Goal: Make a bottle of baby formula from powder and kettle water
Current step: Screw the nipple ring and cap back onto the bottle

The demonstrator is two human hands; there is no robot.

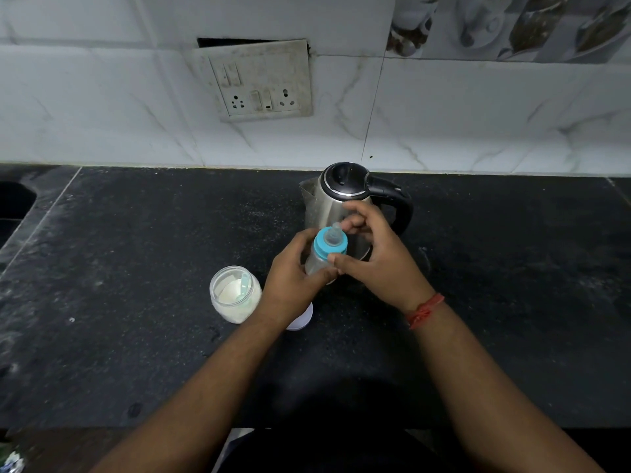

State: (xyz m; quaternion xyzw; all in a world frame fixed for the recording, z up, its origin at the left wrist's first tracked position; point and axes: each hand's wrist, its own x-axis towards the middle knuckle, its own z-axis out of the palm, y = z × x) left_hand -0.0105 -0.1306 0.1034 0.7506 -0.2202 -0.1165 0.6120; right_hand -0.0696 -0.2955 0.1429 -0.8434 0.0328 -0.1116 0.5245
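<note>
A clear baby bottle point(316, 261) with a blue collar point(330, 246) and a clear teat is held above the counter. My left hand point(293, 278) is wrapped around its body. My right hand point(372, 254) has thumb and fingers on the blue collar. Behind them stands a steel kettle point(327, 203) with a black lid and handle, lid closed. To the left an open glass jar point(235, 293) holds white powder and a pale blue scoop. A white lid point(302, 319) lies partly hidden under my left wrist.
The black stone counter point(136, 285) runs to a tiled wall with a switch and socket plate point(259, 81). A sink opening point(13, 203) sits at the far left. The counter's front edge point(307, 427) is near my body.
</note>
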